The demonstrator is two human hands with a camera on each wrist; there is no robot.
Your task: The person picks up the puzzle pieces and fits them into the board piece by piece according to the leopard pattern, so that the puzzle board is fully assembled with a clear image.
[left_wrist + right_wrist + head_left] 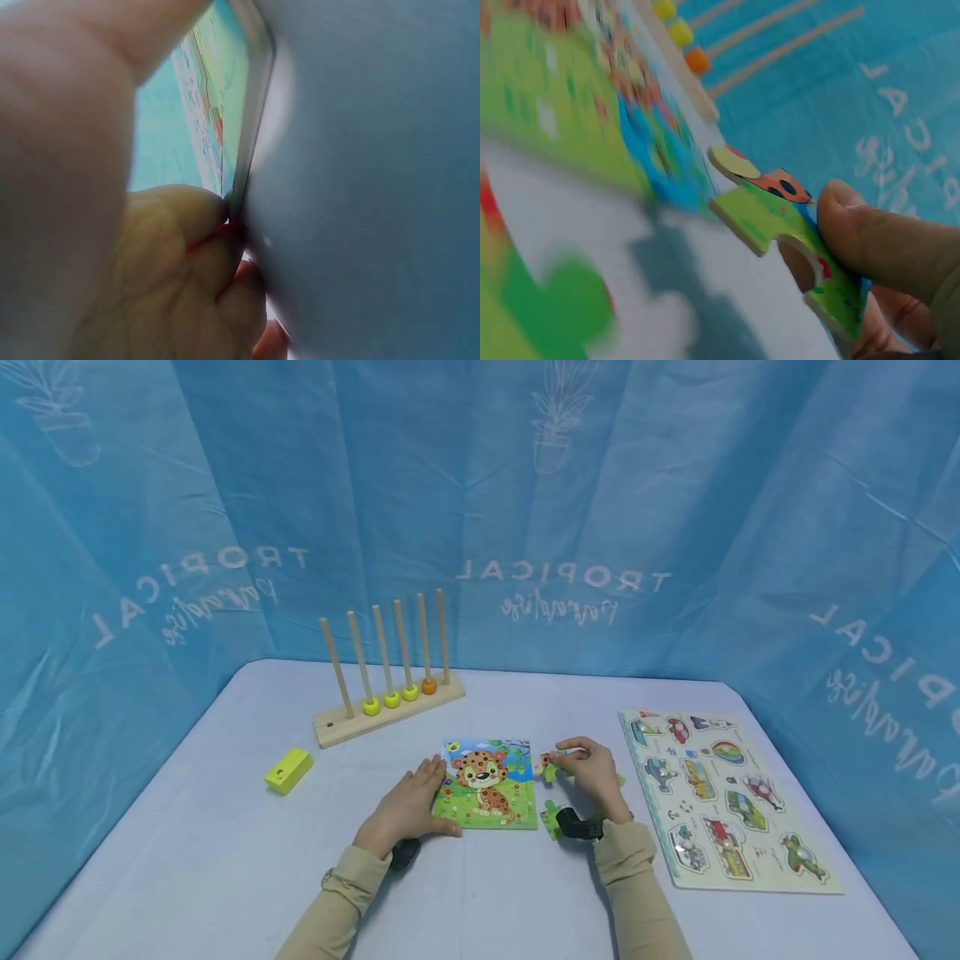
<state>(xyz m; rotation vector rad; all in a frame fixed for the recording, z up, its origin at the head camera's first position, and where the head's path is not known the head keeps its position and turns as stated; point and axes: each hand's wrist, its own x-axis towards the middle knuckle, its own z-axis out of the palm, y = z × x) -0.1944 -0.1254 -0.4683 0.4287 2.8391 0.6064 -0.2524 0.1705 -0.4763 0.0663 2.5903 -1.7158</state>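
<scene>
A leopard picture puzzle lies in its square board on the table. My left hand rests beside it, fingers spread along its left edge and thumb at the lower-left corner; in the left wrist view the fingertips touch the board's side. Just right of the board, my right hand pinches a puzzle piece between thumb and fingers. That piece is green with an orange, dark-spotted part and casts a shadow on the table. A loose green puzzle piece lies below, partly behind the right wrist camera.
A wooden peg stand with yellow and orange beads stands at the back left. A yellow block lies left of the puzzle. On the right is a vehicle puzzle board. Blue curtains hang behind the table.
</scene>
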